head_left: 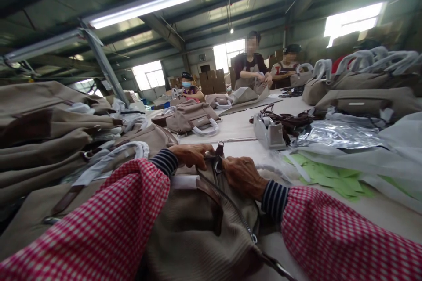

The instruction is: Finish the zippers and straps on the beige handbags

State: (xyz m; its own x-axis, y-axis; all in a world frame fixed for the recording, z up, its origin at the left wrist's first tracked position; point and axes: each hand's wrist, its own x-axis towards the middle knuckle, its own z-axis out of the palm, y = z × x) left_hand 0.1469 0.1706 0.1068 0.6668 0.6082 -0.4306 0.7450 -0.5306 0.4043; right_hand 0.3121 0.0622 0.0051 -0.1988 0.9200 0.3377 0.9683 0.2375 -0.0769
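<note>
A taupe fabric handbag [198,237] with brown trim and a long zipper [237,213] lies on the table right in front of me. At its far end, a small brown tab with a metal ring [220,149] sticks up between my hands. My left hand [191,156] is closed on the bag's edge left of the tab, its fingers bent over the fabric. On the other side, my right hand [243,176] grips the edge close to the zipper's end, with its fingertips partly hidden. A white-wrapped handle [184,183] lies across the bag below my left hand.
Stacked taupe bags [42,140] rise on the left, and more bags [365,92] stand at the right. A tape dispenser [268,129], brown straps [296,119], clear plastic [343,134] and green paper pieces [329,173] lie to the right. Several co-workers [252,68] are across the table.
</note>
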